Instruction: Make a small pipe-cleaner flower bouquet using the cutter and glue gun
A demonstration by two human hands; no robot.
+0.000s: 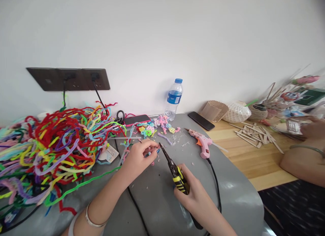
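Note:
My left hand (141, 158) is closed in a pinch around a small pink piece of pipe cleaner (150, 150), mostly hidden by the fingers. In my right hand (194, 192) are long-nosed pliers (170, 163) with yellow and black handles. Their tip points up and left, just beside the left fingertips; whether it touches the piece I cannot tell. Behind the hands lies a cluster of small pastel pipe-cleaner flowers (149, 128). A pink hot glue gun (202, 141) rests on the grey table (162, 198), to the right of the pliers.
A large tangle of coloured pipe cleaners (61, 141) covers the left side. Phones (137, 119) and a water bottle (174, 99) are near the wall. The glue gun's cable (216, 182) runs forward. On the right are wooden sticks (256, 134) and another person's arm (306, 161).

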